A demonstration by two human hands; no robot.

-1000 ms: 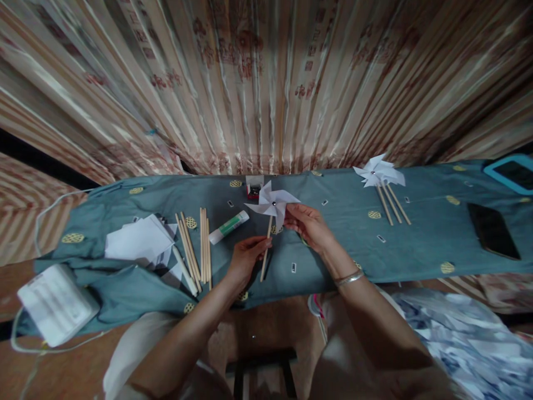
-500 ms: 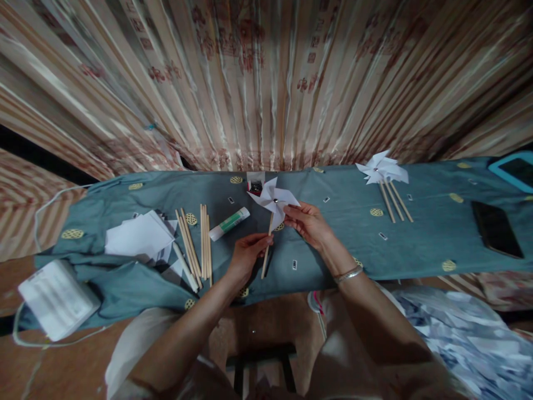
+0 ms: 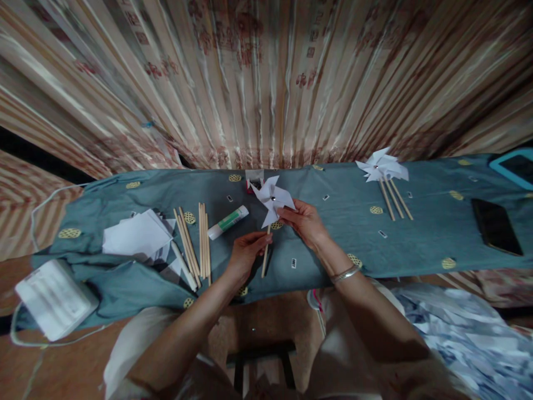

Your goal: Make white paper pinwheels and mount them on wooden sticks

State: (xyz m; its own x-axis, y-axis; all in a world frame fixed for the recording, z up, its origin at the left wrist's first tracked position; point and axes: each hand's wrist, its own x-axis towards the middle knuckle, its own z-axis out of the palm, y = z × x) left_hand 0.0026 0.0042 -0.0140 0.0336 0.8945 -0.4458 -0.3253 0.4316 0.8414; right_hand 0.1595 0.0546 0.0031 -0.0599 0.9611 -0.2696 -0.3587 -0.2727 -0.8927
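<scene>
A white paper pinwheel with a pin at its centre stands over the middle of the cloth, fixed to a wooden stick. My left hand is closed, pinching that stick below the paper. Fingers of my right hand are closed on the pinwheel's lower right blade. Just behind the pinwheel is a small red box, partly hidden. To the left lie a glue stick, several loose wooden sticks, a white pen-like rod and a stack of white paper.
Finished-looking pinwheels on three sticks lie at the back right of the cloth. Farther right are a black phone and a blue-framed object. A white box with a cable sits at the left edge.
The pinwheel's blades have turned on the pin, and my right hand has shifted slightly left with them. My left hand still holds the stick.
</scene>
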